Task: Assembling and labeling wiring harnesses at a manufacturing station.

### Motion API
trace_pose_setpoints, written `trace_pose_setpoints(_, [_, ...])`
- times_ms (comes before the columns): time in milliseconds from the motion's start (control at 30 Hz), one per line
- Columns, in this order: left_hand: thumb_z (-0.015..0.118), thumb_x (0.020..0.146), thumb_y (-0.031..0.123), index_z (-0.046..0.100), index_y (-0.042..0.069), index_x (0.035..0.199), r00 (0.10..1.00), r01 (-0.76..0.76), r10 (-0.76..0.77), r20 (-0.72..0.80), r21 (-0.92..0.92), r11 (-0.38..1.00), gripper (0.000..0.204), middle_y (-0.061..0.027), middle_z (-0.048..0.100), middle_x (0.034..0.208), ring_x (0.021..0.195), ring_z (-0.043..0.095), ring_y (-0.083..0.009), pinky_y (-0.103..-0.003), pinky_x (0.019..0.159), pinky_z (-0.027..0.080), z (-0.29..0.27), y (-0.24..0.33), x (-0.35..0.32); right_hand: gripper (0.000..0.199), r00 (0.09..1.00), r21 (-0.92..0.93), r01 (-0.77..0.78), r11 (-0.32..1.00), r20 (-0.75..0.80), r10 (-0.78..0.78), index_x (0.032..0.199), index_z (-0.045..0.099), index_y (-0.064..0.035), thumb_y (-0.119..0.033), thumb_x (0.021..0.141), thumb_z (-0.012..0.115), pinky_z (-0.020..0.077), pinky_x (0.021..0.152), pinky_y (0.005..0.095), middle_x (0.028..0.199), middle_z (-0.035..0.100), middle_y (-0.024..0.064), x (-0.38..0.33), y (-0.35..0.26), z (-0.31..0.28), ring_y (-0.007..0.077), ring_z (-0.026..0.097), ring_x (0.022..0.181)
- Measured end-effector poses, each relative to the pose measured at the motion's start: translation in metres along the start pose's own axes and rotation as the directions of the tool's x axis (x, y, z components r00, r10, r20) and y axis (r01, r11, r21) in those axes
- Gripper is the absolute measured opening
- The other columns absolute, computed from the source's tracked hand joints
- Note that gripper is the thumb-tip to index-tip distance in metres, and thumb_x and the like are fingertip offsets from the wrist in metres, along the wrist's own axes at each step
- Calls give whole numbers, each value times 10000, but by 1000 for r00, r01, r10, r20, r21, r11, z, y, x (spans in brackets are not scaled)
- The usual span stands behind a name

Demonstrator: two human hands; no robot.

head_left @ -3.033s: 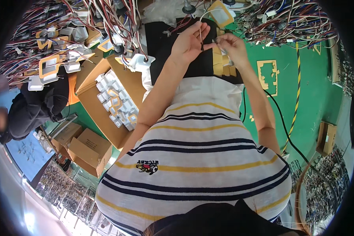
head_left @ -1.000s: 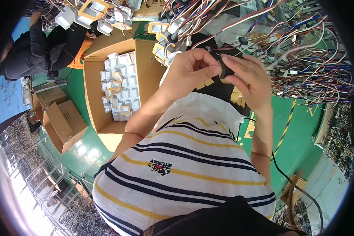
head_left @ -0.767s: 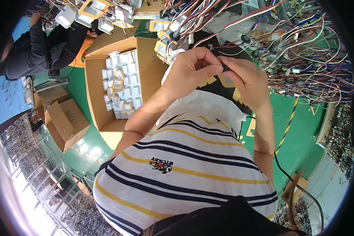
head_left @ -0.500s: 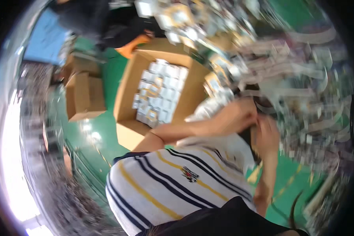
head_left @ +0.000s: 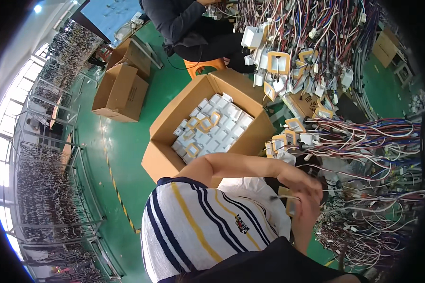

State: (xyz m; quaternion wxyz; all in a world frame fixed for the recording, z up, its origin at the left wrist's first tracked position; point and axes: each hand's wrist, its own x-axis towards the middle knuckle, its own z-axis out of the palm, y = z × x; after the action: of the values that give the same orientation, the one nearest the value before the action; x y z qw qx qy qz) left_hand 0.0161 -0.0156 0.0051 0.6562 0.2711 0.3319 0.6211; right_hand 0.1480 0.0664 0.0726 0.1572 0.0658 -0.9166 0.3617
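My left hand [head_left: 303,181] reaches across my body and meets my right hand [head_left: 308,205] at the right of my lap. Fingers of both hands are bent close together and partly smeared by motion. A thin wire with a dark end [head_left: 274,198] sticks out leftward from my right fingers. Just below it, a yellow-rimmed piece [head_left: 291,206] shows beside the right hand. What the left fingers pinch is hidden. Beyond my hands lie bundled multicoloured wires [head_left: 359,129] with white connectors and several yellow-rimmed white housings [head_left: 279,141] at their ends.
An open cardboard box [head_left: 174,118] stands ahead, layered with white housings [head_left: 222,127] and some yellow frames. Another cardboard box [head_left: 123,96] is farther left. A co-worker's dark sleeve [head_left: 174,23] is beyond, by an orange stool [head_left: 203,65]. Racks of hanging wires [head_left: 42,184] line the left.
My view has swung and become sharper. Both hands stay close together but sit lower in the picture, and the wire end now shows between them and my shirt.
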Motion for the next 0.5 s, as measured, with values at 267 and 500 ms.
trace_pose_setpoints(267, [385,882,641,548,51,1103,917,389,-329,225,-318,865,650,-71,614,1096,999,589,-153,-309,837,485,-12,-3,-6,608,972,-158,81,984,231,-43,1003,617,-68,-579,910,301,358,816,441,1008,559,136,15,-5,7,311,530,937])
trace_pose_setpoints(500, [739,752,195,463,37,1258,944,201,-212,252,67,977,598,-80,569,1146,1066,529,-161,-311,861,463,-5,18,-41,497,988,-198,-131,971,50,144,1144,546,0,-409,861,554,363,838,446,907,590,148,18,9,-27,328,527,876])
